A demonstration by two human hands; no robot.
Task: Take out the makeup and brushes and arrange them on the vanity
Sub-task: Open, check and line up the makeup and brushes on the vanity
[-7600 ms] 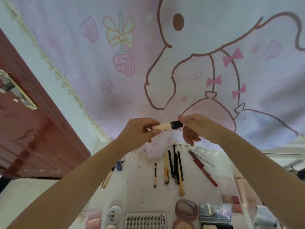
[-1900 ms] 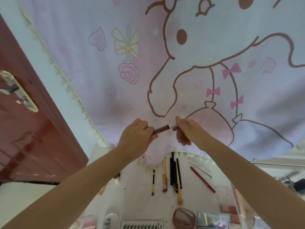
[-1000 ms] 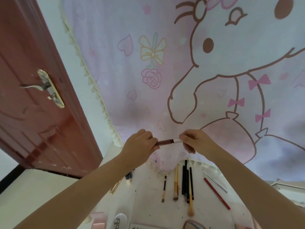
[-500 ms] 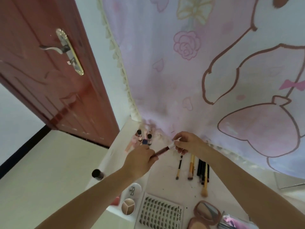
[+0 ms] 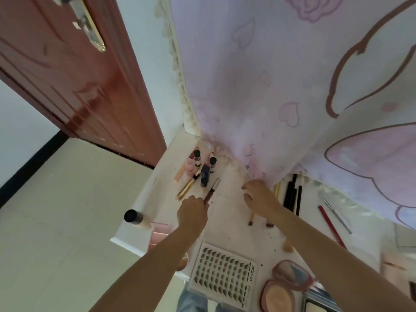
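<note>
My left hand [image 5: 192, 211] grips the lower end of a slim dark-red tube with a silver cap [image 5: 212, 190], its tip low over the white vanity [image 5: 132, 236] beside a blue tube [image 5: 205, 175] and a gold tube [image 5: 188, 186]. My right hand [image 5: 261, 198] hovers just to the right, fingers apart and holding nothing. Several brushes and black pencils [image 5: 292, 194] lie in a row partly under my right wrist. Two small black-capped bottles [image 5: 197, 157] stand at the back left.
A lash tray [image 5: 222, 274], a pink compact [image 5: 290, 280] and a black-capped bottle [image 5: 135, 218] sit along the near edge. A red pencil [image 5: 331, 224] lies at the right. A cartoon-print curtain [image 5: 292, 86] hangs behind; a red door [image 5: 67, 75] stands left.
My view has swung down and left. Both hands dropped from mid-air to the vanity. My right hand let go of the tube, which my left hand now holds alone by the small bottles.
</note>
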